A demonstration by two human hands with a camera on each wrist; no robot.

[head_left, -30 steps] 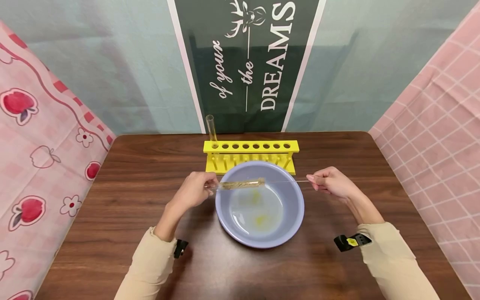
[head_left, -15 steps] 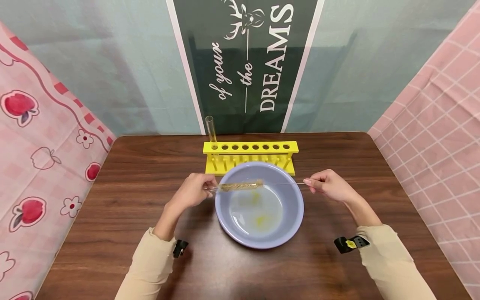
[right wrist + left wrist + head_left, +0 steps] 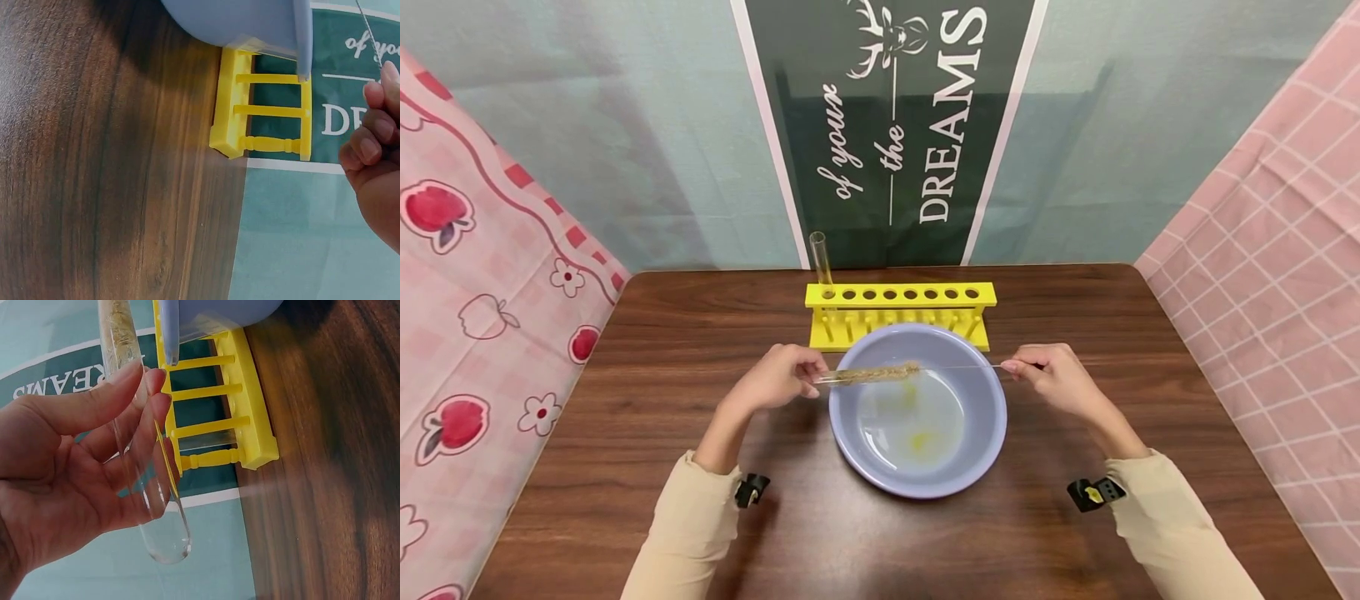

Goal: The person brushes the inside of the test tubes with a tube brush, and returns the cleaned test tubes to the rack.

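My left hand (image 3: 778, 377) grips a clear glass test tube (image 3: 167, 547) near its round closed end, thumb on one side and fingers on the other. The tube lies nearly level over the left part of a lavender basin (image 3: 917, 485). Tan bristles of a test tube brush (image 3: 883, 373) fill the tube's mouth half. From there the thin wire handle runs right, past the basin's far side, to my right hand (image 3: 1060, 379). Thumb and forefinger pinch the wire's end, as the right wrist view also shows. Shallow liquid with yellowish patches lies in the basin.
Behind the basin stands a yellow test tube rack (image 3: 898, 294), its front partly hidden by the rim. Another glass test tube (image 3: 818, 252) leans in its leftmost hole. Everything rests on a dark wooden table (image 3: 880, 550), with printed cloths hanging behind and at both sides.
The right hand has moved left towards the basin with the brush handle, and the bristles have shifted left too. The left hand has drifted slightly left with the test tube.
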